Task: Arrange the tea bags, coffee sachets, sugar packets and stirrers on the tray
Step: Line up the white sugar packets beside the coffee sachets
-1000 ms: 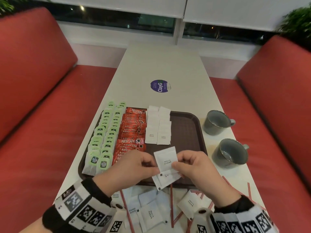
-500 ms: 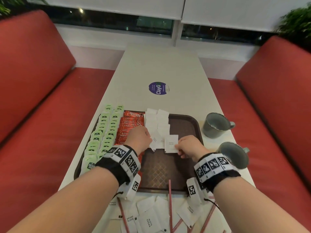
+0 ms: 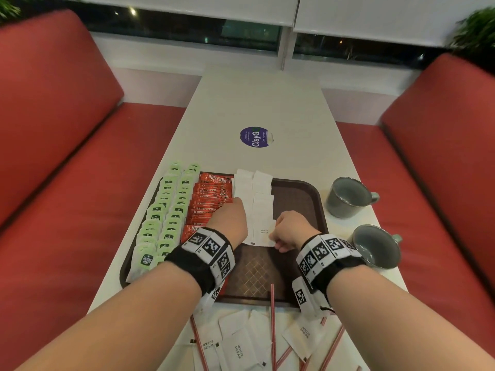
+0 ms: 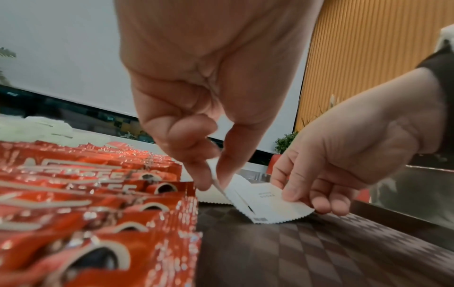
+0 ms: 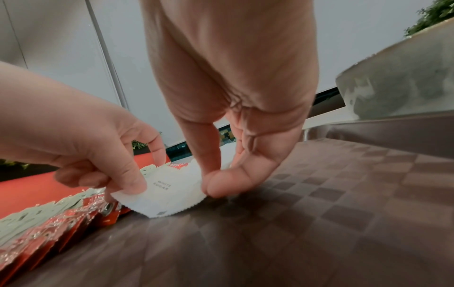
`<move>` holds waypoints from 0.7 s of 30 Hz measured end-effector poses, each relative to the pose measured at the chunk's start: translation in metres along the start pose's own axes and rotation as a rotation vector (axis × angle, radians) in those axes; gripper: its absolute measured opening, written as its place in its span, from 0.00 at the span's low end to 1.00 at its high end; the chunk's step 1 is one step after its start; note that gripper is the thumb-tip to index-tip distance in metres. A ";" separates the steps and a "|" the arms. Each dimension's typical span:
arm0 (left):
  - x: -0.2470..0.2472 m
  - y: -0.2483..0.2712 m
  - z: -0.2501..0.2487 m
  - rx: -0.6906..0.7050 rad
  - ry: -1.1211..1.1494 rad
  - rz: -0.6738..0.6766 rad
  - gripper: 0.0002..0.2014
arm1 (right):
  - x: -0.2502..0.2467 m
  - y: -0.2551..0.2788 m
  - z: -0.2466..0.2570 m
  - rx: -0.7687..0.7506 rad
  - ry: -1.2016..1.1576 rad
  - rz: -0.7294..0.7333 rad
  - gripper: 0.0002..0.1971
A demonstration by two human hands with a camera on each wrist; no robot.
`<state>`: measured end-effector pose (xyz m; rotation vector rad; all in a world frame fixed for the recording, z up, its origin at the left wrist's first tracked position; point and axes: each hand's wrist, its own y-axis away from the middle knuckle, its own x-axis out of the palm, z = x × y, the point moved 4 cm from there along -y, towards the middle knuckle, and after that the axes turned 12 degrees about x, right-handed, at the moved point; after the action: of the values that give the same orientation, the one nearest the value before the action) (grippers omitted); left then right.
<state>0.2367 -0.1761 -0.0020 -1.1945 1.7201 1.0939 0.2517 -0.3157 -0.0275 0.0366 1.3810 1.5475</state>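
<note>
A brown tray [image 3: 297, 194] holds two columns of green tea bags [image 3: 166, 210], a column of red coffee sachets [image 3: 211, 199] and two columns of white sugar packets [image 3: 254, 188]. At the near end of those columns my left hand [image 3: 230, 220] pinches one sugar packet [image 4: 217, 183] by its edge, tilted up beside the sachets [image 4: 98, 203]. My right hand [image 3: 290, 230] pinches the right edge of a second sugar packet [image 3: 263, 232] lying on the tray floor. In the right wrist view, thumb and forefinger [image 5: 212, 183] meet on that packet [image 5: 169, 192].
Two grey mugs [image 3: 348, 196] [image 3: 375, 246] stand right of the tray. Loose sugar packets [image 3: 238, 344] and red-striped stirrers [image 3: 273, 325] lie on the table at the near edge. Red benches flank the white table [image 3: 254, 103]. The tray's right part is bare.
Both hands moved forward from above the tray's near edge to the end of the sugar columns. The two packets they held came down onto the tray.
</note>
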 end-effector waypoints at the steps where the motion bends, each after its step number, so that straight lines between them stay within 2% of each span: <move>1: 0.000 0.000 -0.001 0.008 -0.017 -0.003 0.18 | 0.001 -0.002 0.000 0.007 0.018 -0.009 0.11; 4: 0.000 0.000 -0.001 0.039 -0.074 -0.010 0.16 | 0.003 -0.007 0.002 0.024 0.075 -0.025 0.13; 8: -0.008 0.004 -0.006 0.102 -0.084 -0.035 0.12 | 0.003 -0.006 0.007 0.013 0.163 -0.063 0.08; 12: -0.051 0.023 -0.020 0.157 0.000 -0.142 0.13 | -0.006 0.005 0.008 -0.049 0.255 -0.160 0.07; 14: -0.081 0.045 -0.024 0.195 0.049 -0.243 0.14 | -0.013 0.025 0.011 -0.141 0.261 -0.236 0.06; 17: -0.114 0.099 -0.017 0.250 0.117 -0.335 0.14 | -0.016 0.075 0.015 -0.389 0.304 -0.370 0.08; 19: -0.117 0.141 -0.001 0.269 0.175 -0.288 0.12 | -0.007 0.112 0.005 -0.504 0.285 -0.358 0.08; 21: -0.104 0.180 0.023 0.253 0.216 -0.187 0.11 | 0.012 0.144 -0.011 -0.566 0.289 -0.271 0.08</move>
<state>0.0956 -0.0881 0.1248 -1.3156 1.8032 0.6337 0.1474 -0.2906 0.0698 -0.7148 1.0589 1.6973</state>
